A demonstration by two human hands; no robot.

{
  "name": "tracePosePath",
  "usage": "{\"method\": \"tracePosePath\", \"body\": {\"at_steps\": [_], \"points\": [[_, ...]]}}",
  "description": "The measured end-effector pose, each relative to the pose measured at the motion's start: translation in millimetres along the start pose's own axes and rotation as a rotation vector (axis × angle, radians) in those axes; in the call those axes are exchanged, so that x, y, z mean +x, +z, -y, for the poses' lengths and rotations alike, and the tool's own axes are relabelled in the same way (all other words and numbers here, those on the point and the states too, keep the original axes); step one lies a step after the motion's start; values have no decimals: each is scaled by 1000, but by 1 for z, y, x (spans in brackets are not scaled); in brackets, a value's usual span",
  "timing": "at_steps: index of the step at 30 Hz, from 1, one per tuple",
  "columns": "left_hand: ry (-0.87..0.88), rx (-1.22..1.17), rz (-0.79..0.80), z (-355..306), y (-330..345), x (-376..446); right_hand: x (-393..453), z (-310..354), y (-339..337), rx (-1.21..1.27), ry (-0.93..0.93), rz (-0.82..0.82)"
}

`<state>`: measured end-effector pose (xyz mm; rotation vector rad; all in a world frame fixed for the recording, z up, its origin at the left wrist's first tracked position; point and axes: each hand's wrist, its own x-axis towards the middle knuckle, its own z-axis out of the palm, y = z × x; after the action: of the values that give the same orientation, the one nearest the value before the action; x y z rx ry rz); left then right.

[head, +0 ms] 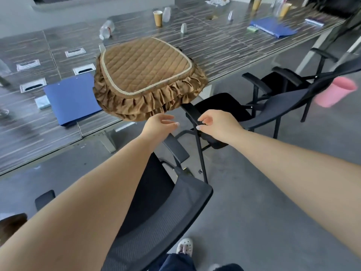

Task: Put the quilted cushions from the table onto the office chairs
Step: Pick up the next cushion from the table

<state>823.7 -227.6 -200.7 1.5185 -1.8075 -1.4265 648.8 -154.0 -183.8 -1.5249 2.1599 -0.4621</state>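
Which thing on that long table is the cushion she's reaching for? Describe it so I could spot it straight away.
Start at the long striped grey table and follow its near edge to the middle, just beyond her two open hands. There lies the brown quilted cushion, overhanging the edge beside a flat blue folder. Its diamond stitching, pale cord border and ruffled skirt set it apart; nothing else there is fabric.

Even daylight, blurred, bowed wide-angle edges.

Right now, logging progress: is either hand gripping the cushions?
No: both the left hand and right hand are open, just short of the cushions.
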Motion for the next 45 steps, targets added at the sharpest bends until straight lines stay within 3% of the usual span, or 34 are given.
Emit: {"method": "tracePosePath", "body": {"at_steps": [14,24,36,45], "points": [[-159,-110,-308,-78,91,86,158,-92,-79,-6,-290,187],[-224,-170,-497,-101,101,111,229,-101,-112,19,-433,243],[-247,-176,-598,-90,22,208,348,-69,-92,-38,-421,245],[-366,-94,-688,-25,-87,332,498,-21,-45,-157,-306,233]]}}
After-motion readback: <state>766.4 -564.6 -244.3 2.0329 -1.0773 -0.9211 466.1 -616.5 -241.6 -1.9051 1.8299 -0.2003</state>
